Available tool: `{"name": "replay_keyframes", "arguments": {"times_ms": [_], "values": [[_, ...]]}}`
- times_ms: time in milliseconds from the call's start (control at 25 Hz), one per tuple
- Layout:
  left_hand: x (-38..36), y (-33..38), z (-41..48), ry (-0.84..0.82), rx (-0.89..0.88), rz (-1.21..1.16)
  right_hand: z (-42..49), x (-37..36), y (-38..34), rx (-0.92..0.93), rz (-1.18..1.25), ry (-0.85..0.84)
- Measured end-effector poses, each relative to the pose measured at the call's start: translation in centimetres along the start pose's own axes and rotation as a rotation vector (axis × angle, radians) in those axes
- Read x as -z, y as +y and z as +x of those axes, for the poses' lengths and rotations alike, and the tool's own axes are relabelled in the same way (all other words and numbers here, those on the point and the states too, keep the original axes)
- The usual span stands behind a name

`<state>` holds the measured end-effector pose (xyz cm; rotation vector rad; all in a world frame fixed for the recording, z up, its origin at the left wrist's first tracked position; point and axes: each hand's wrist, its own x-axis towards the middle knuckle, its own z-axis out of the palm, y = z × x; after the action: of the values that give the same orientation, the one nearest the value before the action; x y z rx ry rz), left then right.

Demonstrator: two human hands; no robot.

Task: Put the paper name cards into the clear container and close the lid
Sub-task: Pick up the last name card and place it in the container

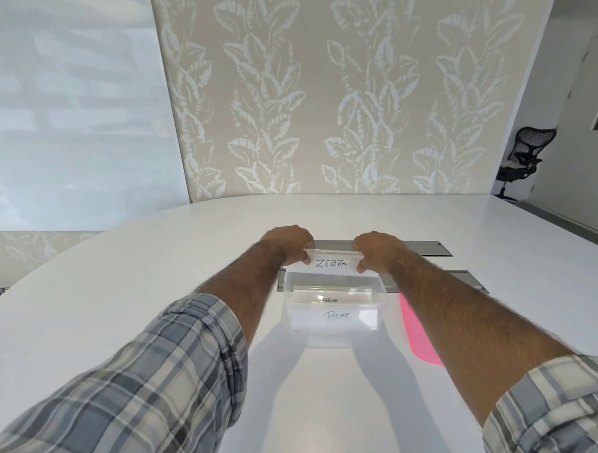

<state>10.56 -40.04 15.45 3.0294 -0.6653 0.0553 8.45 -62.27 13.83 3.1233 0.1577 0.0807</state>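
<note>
White folded paper "ZEBRA" card held just beyond the clear plastic container
Arms outstretched; left hand and right hand pinch its two ends.

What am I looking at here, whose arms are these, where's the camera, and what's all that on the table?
There is no machine here. A person works with bare hands, and the single picture comes from a camera worn on the head, looking forward and down. That is why both arms in checked sleeves reach in from the bottom. The left hand and the right hand each pinch one end of a paper card reading ZEBRA, at the far side of a clear container on the white table. Two more stand inside it: a BEAR card and what seems a PENGUIN card. A flat pink piece, probably the lid, lies right of the container. Grey panels sit in the table behind.
</note>
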Motion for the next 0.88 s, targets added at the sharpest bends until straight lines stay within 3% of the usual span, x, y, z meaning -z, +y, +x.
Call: {"name": "replay_keyframes", "arguments": {"times_ms": [880], "values": [[-7.7,0.1,4.6,-0.144,0.043,-0.004,3.6,-7.4,2.0,0.048,-0.049,-0.142]]}}
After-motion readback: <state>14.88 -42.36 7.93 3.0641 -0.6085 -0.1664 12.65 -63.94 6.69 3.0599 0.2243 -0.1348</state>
